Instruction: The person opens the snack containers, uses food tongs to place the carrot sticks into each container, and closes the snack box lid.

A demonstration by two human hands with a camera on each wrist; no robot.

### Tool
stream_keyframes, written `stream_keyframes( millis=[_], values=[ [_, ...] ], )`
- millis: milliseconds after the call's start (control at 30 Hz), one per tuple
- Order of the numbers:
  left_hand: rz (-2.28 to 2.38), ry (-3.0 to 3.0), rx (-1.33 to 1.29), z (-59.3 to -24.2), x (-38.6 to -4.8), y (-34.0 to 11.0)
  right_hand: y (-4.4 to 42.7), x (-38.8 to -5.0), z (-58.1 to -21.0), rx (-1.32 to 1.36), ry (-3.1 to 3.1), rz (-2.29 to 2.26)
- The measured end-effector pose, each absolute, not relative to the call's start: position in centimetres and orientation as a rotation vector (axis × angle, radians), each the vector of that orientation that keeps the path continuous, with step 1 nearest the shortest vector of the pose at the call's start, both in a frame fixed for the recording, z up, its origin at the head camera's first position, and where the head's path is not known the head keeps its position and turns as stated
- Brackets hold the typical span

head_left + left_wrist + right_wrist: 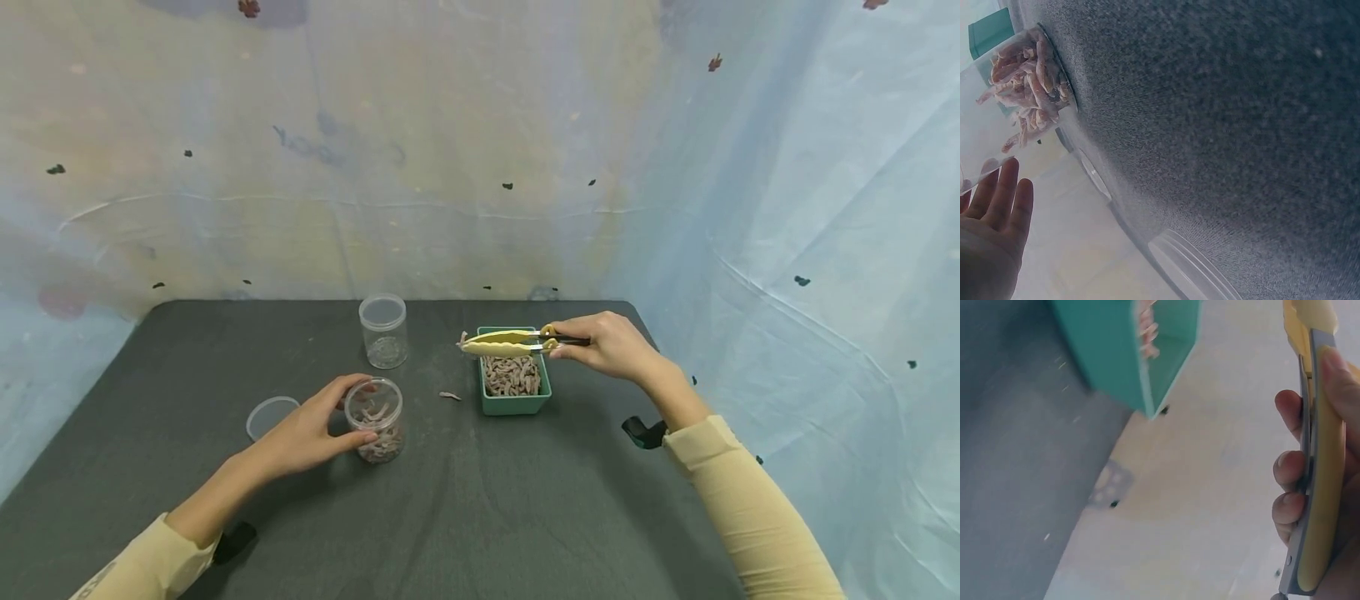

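My left hand (311, 429) holds a clear plastic jar (384, 408) on the table, thumb on the near side and fingers on the far side. Several small brownish, twisted pieces (1029, 81) fill its lower part. My right hand (611, 346) grips yellow-tipped tongs (502, 343), with its fingers wrapped round the handles in the right wrist view. A small piece (462, 338) sticks out at the tips of the tongs. They hover over a green tub (516, 406) holding many of the same pieces (512, 377). One loose piece (450, 396) lies between jar and tub.
A second clear jar (385, 333) stands behind the held one, with no pieces visible in it. A clear round lid (270, 417) lies left of my left hand. The dark grey table (465, 517) meets a pale patterned sheet (450, 233) at the back.
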State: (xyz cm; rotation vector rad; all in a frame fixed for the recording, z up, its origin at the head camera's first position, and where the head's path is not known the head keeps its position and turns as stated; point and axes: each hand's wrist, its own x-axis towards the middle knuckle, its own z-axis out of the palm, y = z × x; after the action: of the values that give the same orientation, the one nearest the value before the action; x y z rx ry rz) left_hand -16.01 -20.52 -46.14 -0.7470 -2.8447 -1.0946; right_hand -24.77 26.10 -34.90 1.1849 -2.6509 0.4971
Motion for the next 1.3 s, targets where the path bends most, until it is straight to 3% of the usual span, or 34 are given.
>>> stream_keyframes(
  millis=[700, 1300],
  values=[
    [-1.078, -2.883, -0.716, -46.0, -16.0, -20.1, 16.1, -24.4, -35.8, 1.541, -2.442, 0.612],
    [-1.104, -2.847, -0.729, -46.1, -16.1, -20.1, 14.7, -24.3, -37.4, 1.58, -2.522, 0.534]
  ],
)
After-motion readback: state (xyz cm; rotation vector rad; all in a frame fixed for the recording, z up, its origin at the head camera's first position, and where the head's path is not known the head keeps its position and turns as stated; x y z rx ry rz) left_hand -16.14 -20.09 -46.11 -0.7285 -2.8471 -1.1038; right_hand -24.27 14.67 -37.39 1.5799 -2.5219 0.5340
